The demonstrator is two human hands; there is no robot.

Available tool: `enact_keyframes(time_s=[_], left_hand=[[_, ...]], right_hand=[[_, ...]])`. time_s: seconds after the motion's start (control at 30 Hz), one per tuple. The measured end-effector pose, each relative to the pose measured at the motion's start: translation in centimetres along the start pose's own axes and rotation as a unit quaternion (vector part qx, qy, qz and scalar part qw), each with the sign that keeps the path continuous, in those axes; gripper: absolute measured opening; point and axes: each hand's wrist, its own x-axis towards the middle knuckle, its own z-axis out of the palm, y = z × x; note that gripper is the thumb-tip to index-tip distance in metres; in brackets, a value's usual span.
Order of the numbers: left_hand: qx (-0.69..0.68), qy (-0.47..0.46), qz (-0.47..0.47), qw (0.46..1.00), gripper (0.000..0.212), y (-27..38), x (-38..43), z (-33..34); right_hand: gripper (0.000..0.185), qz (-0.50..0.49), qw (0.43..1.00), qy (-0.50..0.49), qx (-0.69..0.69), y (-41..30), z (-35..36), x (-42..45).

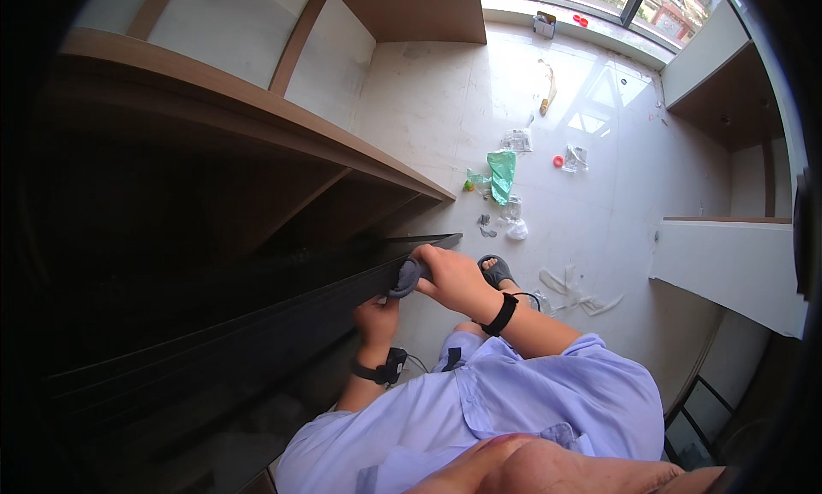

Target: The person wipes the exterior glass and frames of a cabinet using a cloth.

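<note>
A dark grey padded piece, perhaps a rolled strip or folded cloth (404, 279), is gripped by my right hand (449, 277) against the long black panel edge (347, 296). My left hand (376, 320) is just below, its fingertips bent together at the lower end of the grey piece. Whether those fingertips pinch the piece or the panel is unclear. The black panel slants across the left side, and its far tip lies just beyond my right hand. Both wrists wear black bands.
A brown wooden shelf unit (257, 112) stands beyond the panel. Green plastic (501, 175), clear wrappers (576, 159), a red ring (558, 161) and white strips (581, 295) litter the tiled floor. A white cabinet (725, 263) is at right. A small box (544, 25) sits by the window.
</note>
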Motion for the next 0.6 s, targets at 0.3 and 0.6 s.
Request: enact_keyframes(time_s=[0.3,0.6], left_hand=[[0.091,0.032,0.04,0.995,0.014,12.2,4.3,-10.7],[0.064,0.033,-0.038,0.997,0.018,11.3,8.9,-8.7]], right_hand=[[0.03,-0.093,0.993,0.061,-0.034,-13.4,-7.3,2.1],[0.023,-0.076,0.988,0.019,-0.133,-12.7,-8.1,7.5]])
